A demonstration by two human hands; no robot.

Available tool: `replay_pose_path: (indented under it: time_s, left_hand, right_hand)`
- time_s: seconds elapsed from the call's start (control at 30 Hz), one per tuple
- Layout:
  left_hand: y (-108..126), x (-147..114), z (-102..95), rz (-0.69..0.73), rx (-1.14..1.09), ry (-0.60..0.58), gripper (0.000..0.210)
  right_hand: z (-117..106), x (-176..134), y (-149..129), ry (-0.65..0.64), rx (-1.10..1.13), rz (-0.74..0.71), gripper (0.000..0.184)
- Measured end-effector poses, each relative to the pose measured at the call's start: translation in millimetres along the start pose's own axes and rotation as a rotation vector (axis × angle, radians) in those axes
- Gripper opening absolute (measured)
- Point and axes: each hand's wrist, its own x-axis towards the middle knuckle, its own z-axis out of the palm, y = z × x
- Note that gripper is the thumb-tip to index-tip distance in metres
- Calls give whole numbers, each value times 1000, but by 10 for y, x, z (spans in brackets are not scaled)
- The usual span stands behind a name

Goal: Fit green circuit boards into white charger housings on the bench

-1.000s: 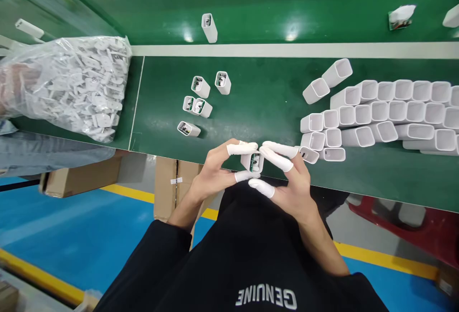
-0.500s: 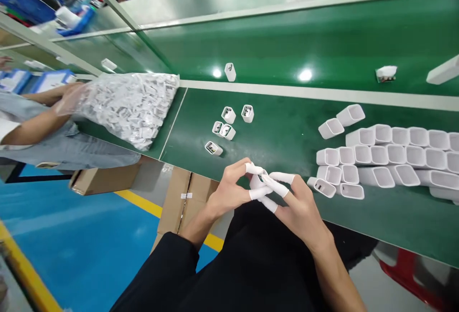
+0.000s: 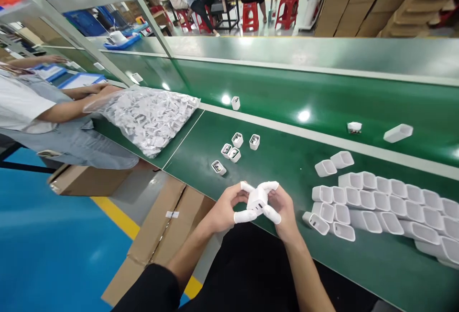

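Note:
Both my hands hold one small white charger shell [image 3: 257, 200] at the near edge of the green bench [image 3: 279, 168]. My left hand [image 3: 229, 207] pinches it from the left and my right hand [image 3: 281, 207] from the right. White finger cots cover my fingertips. Just beyond my hands lie several small white shells with inserts [image 3: 233, 152]. To the right lies a packed pile of empty white housings [image 3: 376, 197], open ends facing me.
A clear bag of white parts [image 3: 147, 113] lies at the left, with another person's arms [image 3: 68, 104] beside it. Single parts [image 3: 398, 133] lie on the green conveyor belt [image 3: 322, 92] behind. Cardboard boxes [image 3: 158, 235] stand on the floor below the bench.
The view has tilted up, showing the far belt and room. My hands stay together on the white shell, turning it so its closed side faces me.

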Motion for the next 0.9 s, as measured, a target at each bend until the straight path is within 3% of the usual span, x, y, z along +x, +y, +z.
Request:
replay_pose_path:
  time_s: [0.17, 0.33, 0.57, 0.7, 0.9]
  left_hand:
    - [-272, -5, 300, 29, -246, 190, 59]
    - [-302, 21, 535, 61, -343, 381, 61]
    - [-275, 84, 621, 61, -371, 385, 52]
    - [-268, 90, 664, 69, -412, 368, 52]
    - [-255, 117, 695, 17, -453, 338, 60]
  right_hand:
    - [44, 70, -29, 51, 40, 65, 49]
    - [47, 81, -115, 95, 54, 180, 55]
    - [15, 55, -163, 88, 35, 243, 56]
    - [-46, 34, -86, 97, 4, 208, 61]
    - [-126, 52, 46, 134, -17, 166, 53]
